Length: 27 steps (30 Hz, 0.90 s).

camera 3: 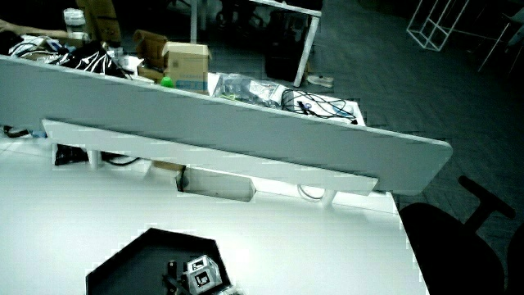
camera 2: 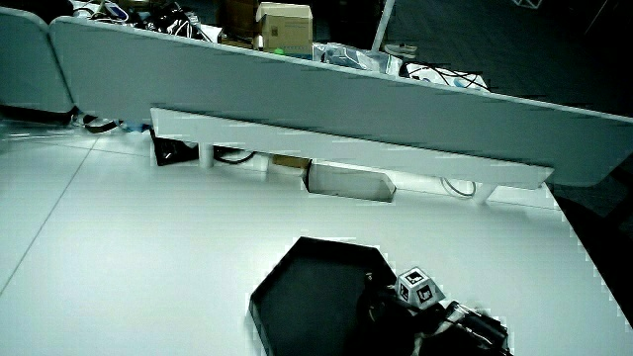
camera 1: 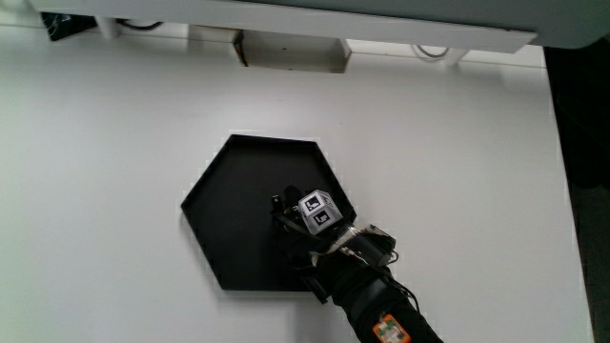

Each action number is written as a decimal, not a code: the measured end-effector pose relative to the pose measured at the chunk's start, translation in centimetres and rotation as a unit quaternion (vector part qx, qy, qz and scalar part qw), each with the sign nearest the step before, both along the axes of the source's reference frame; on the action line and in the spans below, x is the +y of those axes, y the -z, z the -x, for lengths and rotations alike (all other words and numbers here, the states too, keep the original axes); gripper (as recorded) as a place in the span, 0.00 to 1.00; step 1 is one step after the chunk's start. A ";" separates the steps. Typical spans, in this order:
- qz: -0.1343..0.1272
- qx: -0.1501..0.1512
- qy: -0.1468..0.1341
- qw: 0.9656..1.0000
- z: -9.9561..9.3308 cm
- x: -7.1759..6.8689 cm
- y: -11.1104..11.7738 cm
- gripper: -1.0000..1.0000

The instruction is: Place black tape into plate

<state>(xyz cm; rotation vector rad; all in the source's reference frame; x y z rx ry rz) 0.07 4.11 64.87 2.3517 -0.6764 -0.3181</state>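
A black hexagonal plate (camera 1: pixel 238 200) lies flat on the white table, seen in the main view and in both side views (camera 2: pixel 307 287) (camera 3: pixel 131 262). The gloved hand (camera 1: pixel 307 227), with its patterned cube (camera 1: pixel 319 211) facing up, is over the part of the plate nearest the person, and its forearm (camera 1: pixel 376 310) reaches in from the person's side. In both side views the hand (camera 2: pixel 401 307) (camera 3: pixel 195 279) sits low over the same corner of the plate. The black tape cannot be made out against the black glove and the black plate.
A low grey partition (camera 2: pixel 346 109) closes the table's edge farthest from the person, with a white rail (camera 2: pixel 326 153) and a pale rectangular box (camera 1: pixel 291 52) under it. Cables (camera 1: pixel 429 50) loop beside the box. A dark office chair (camera 3: pixel 458 246) stands off the table's edge.
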 end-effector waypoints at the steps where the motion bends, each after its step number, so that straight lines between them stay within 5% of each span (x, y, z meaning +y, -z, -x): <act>1: 0.015 -0.003 0.011 1.000 0.2 0.0 -0.4 0.50; 8: 0.039 0.065 0.016 0.997 -0.5 1.2 -3.8 0.50; 10: 0.066 0.070 0.014 0.995 -0.6 1.6 -4.5 0.50; 12: 0.063 0.095 0.019 0.993 -0.5 2.0 -4.9 0.50; 15: 0.046 0.094 0.014 0.994 -0.1 1.7 -4.4 0.50; 18: 0.093 0.115 0.021 0.989 0.6 1.9 -5.3 0.50; 21: 0.101 0.132 0.023 0.986 0.3 2.3 -5.7 0.45; 27: 0.118 0.071 0.005 0.990 -0.4 2.3 -4.8 0.15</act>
